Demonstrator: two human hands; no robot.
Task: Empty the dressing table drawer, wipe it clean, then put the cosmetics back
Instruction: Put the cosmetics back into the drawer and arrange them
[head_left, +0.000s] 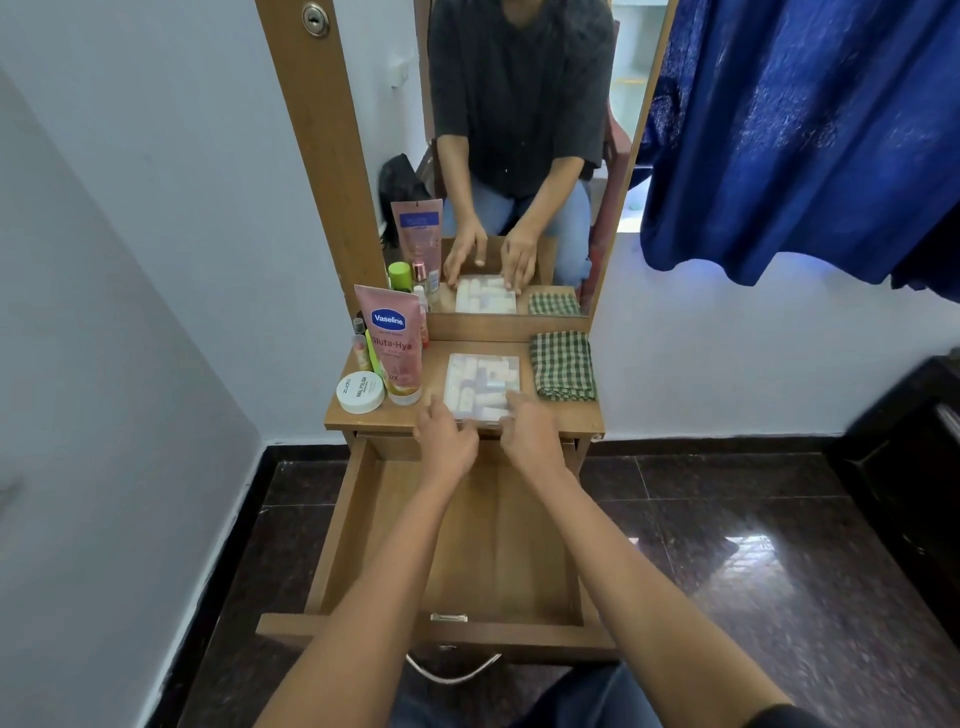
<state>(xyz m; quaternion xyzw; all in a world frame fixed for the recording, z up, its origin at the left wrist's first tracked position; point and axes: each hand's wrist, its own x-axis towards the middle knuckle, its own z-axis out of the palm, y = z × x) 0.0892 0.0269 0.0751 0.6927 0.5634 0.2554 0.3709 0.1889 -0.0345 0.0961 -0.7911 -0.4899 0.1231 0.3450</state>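
Note:
The wooden drawer (358, 519) is pulled fully out and its bottom is bare. On the dressing table top (571, 415) lies a clear plastic box (483, 382) of small cosmetic items. My left hand (447, 444) grips its near left corner and my right hand (530, 434) grips its near right edge. A pink Vaseline tube (397, 343) stands at the left with a white round jar (360, 392) in front of it and several small bottles (400, 275) behind. A folded green checked cloth (563, 366) lies to the right of the box.
A mirror (519, 156) behind the table reflects me and the items. A blue curtain (800, 135) hangs at the right. Dark furniture (914, 467) stands at the far right. White walls close in on the left; the floor is dark glossy tile (727, 571).

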